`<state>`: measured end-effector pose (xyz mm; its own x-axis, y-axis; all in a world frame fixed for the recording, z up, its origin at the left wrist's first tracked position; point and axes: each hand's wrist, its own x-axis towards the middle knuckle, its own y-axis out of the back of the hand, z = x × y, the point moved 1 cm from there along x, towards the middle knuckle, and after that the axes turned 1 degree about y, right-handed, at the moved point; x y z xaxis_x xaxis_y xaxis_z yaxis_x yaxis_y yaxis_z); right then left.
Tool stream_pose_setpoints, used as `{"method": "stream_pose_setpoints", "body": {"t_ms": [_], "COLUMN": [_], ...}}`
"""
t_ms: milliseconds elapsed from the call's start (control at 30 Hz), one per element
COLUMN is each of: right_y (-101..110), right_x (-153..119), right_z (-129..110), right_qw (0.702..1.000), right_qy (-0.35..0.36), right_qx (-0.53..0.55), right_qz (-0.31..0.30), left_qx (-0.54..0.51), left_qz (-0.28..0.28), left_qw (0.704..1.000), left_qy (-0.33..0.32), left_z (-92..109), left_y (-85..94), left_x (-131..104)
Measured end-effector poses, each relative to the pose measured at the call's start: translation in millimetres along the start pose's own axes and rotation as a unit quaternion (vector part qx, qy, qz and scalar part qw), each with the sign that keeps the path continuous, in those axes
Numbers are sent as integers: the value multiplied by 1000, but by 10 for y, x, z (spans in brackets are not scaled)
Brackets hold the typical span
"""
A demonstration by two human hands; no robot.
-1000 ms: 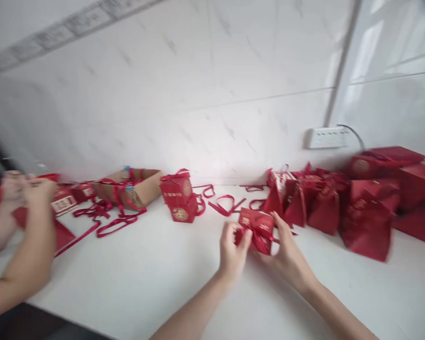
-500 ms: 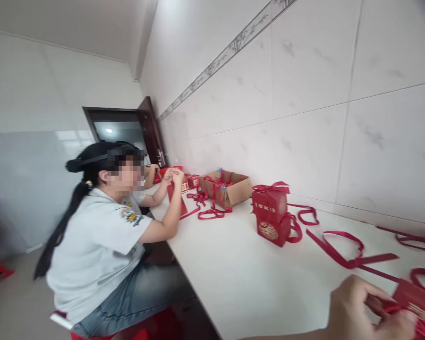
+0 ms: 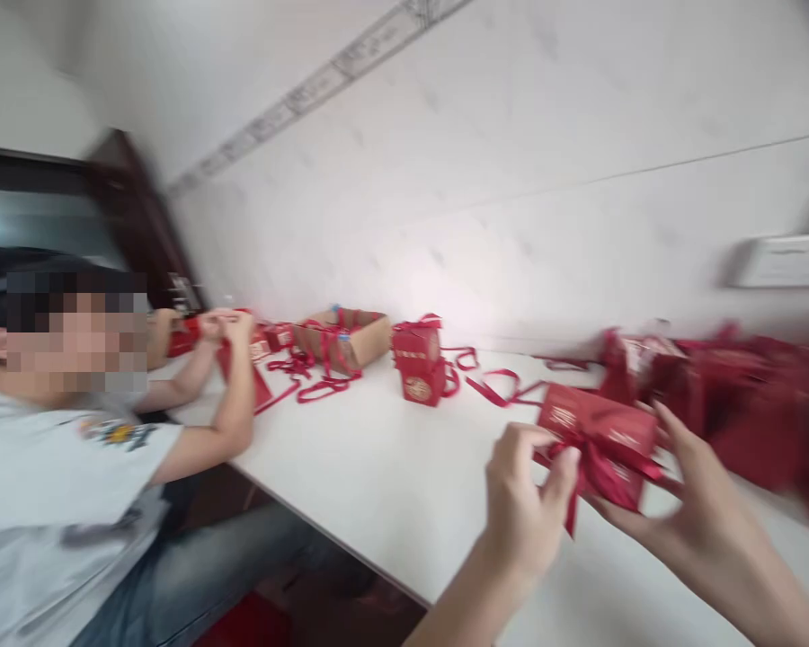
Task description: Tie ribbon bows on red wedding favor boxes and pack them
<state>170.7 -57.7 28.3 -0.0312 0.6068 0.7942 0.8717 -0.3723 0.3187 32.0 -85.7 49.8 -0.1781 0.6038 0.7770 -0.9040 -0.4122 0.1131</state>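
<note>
A red gift box [image 3: 597,422] with gold print and a red ribbon bow is held above the white table, at the lower right. My left hand [image 3: 529,494] pinches the ribbon at the bow's left side, thumb and fingers pressed together. Around the box's right side and underside curve the fingers of my right hand [image 3: 691,512]. Ribbon tails hang below the bow. Beyond my left hand, two red boxes [image 3: 419,364] stand stacked on the table, with loose red ribbon [image 3: 502,386] beside them.
A seated person [image 3: 60,467] at the left works with both hands over red boxes. A cardboard box [image 3: 364,341] holding red ribbons stands near the tiled wall. Many red boxes [image 3: 748,404], blurred, are heaped at the right on the white table [image 3: 351,476].
The view has swung right, so the person and stacked boxes sit farther left. My right hand, the whole held box and the heap of red boxes have come into view.
</note>
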Motion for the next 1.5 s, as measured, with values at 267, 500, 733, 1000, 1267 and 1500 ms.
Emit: {"method": "stream_pose_setpoints", "body": {"t_ms": [267,500,733,1000,1267,1500], "right_y": [636,1022,1259,1482,1552,1616], "right_x": [-304,-701,-978,-1137,-1248,-1381], "right_z": [-953,-1398,-1672,-1988,-1973,-1909], "right_qw": [996,996,988,958,952,965], "right_qy": [-17,-38,-70,-108,-145,-123], "right_qx": [-80,-73,-124,-261,-258,-205], "right_qz": [-19,15,54,56,75,106], "left_qx": [46,11,-87,-240,-114,-119], "left_qz": [26,35,14,-18,-24,-27], "left_qw": [966,949,942,969,964,933], "left_qy": [-253,-313,-325,-49,-239,-339], "left_z": [766,1192,1414,1493,1699,1868], "left_y": [303,381,407,505,482,294], "left_x": [-392,-747,-929,-776,-816,-1171]}}
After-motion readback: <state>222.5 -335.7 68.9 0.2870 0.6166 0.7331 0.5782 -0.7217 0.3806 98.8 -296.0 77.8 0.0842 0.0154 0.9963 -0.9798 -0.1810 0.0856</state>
